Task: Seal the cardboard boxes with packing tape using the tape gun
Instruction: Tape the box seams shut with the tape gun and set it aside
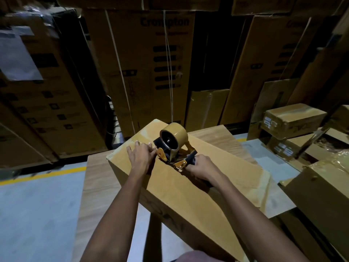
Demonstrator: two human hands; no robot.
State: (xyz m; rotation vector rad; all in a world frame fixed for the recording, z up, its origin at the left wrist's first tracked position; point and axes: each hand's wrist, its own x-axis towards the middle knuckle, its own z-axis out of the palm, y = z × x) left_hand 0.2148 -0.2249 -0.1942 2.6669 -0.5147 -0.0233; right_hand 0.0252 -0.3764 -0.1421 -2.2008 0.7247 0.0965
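Gripping the tape gun [174, 146] handle, right hand [203, 167] fingers are wrapping closed; left hand [142, 155] fingers are pressing flat, spread, at its 9 o'clock. Gun is sitting atop the cardboard box [188, 186], which is resting on the table [98, 186].

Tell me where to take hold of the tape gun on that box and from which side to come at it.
Grip the tape gun by its dark handle at the near end, coming from the right, as the right hand does now. The roll and the plates at the far end leave no clean hold, and the left hand rests flat on the box beside them.
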